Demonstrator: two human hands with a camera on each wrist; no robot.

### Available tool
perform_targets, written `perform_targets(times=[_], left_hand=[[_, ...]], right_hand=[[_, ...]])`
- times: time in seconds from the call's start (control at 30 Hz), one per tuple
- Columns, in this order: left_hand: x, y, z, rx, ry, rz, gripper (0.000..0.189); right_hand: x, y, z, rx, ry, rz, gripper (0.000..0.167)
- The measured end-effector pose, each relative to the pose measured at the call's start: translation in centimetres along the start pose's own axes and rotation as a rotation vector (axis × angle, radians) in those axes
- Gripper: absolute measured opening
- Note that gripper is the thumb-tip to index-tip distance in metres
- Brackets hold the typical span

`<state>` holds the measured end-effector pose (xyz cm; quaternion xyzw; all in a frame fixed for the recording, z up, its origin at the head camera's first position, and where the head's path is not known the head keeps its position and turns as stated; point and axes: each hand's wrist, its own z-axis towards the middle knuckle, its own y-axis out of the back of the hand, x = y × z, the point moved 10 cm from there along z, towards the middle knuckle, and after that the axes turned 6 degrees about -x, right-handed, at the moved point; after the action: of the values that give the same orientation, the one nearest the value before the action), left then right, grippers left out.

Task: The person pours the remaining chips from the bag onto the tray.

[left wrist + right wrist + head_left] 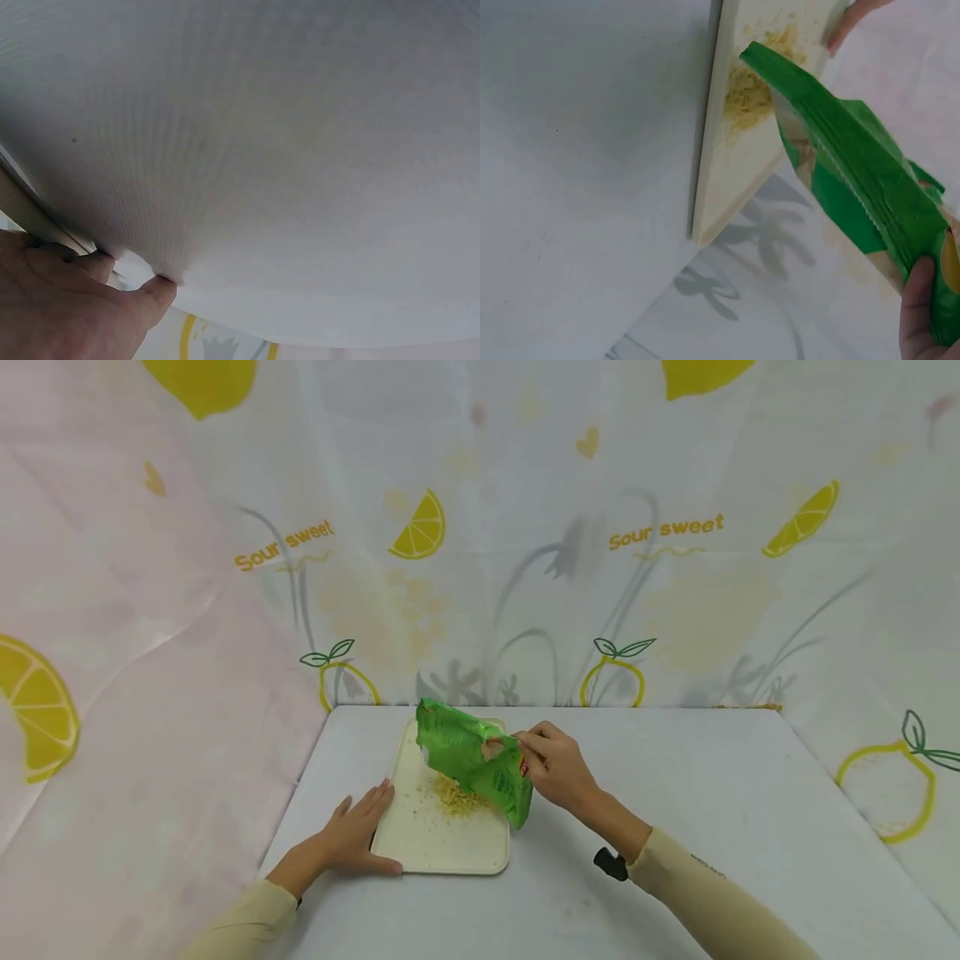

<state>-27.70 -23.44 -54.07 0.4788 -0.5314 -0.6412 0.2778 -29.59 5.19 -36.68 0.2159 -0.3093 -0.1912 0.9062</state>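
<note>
A cream tray point(442, 857) lies on the white table. Yellow crumbs point(454, 798) form a loose heap near its middle, with bits scattered around. Above the heap a green snack bag point(453, 742) is held tilted, and my right hand point(558, 767) pinches it by its right edge. From the right wrist view, the bag point(840, 139) slants over the crumbs point(750, 96), and only part of that hand point(918, 311) shows. My left hand point(349, 837) rests along the tray's left edge, fingers spread, thumb by the near corner. Its fingertips touch a pale edge in the left wrist view.
The white table point(660, 793) extends right of the tray. A lemon-printed white curtain point(480, 593) stands behind the table's far edge, and a pinkish one point(150, 710) runs along the left. A small black object point(611, 864) sits at the right wrist.
</note>
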Motion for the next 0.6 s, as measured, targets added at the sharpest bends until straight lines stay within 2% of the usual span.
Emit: perform_targets(times=[0.13, 0.33, 0.4, 0.53, 0.6], left_hand=[[-0.1, 0.1, -0.1, -0.012, -0.007, -0.027, 0.132], [0.0, 0.2, 0.0, -0.014, -0.008, -0.034, 0.133], [0.1, 0.3, 0.1, -0.017, -0.001, -0.025, 0.133], [0.2, 0.1, 0.1, -0.006, 0.013, -0.009, 0.133], [0.1, -0.1, 0.1, -0.001, 0.012, -0.011, 0.133]], right_hand=[[0.2, 0.5, 0.2, -0.035, 0.035, -0.003, 0.018], [1.0, 3.1, 1.3, -0.231, 0.103, 0.031, 0.019], [0.9, 2.9, 1.5, -0.218, 0.092, 0.029, 0.019], [0.1, 1.1, 1.3, -0.093, 0.021, 0.010, 0.018], [-0.3, 0.6, 0.9, -0.063, -0.011, 0.007, 0.018]])
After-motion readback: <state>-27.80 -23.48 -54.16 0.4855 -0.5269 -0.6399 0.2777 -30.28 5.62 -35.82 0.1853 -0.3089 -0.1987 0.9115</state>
